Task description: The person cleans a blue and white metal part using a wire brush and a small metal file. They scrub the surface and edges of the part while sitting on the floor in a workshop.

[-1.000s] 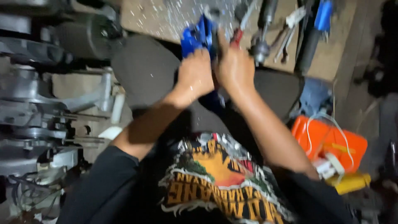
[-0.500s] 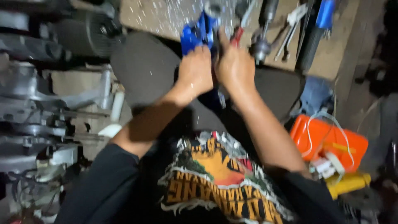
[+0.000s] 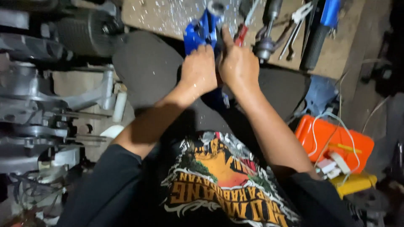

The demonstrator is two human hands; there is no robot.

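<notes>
While both hands work close together at the near edge of the wooden worktop, nothing shows the job finished: the blue metal part is in hand, not set down. To the left of the grips, well apart, sits a grey engine assembly, bulky and partly stripped. Right of them and nearer the person lies an orange case with a white cord over it. Just beyond the right hand, loose tools lie on the board, with metal filings scattered about. Left hand: fingers closed around the lower end of the blue part. Right hand: closed against the same part, thumb up beside a red-handled tool; whether it grips that tool cannot be told. Judged: work mid-course, with what remains unclear.
</notes>
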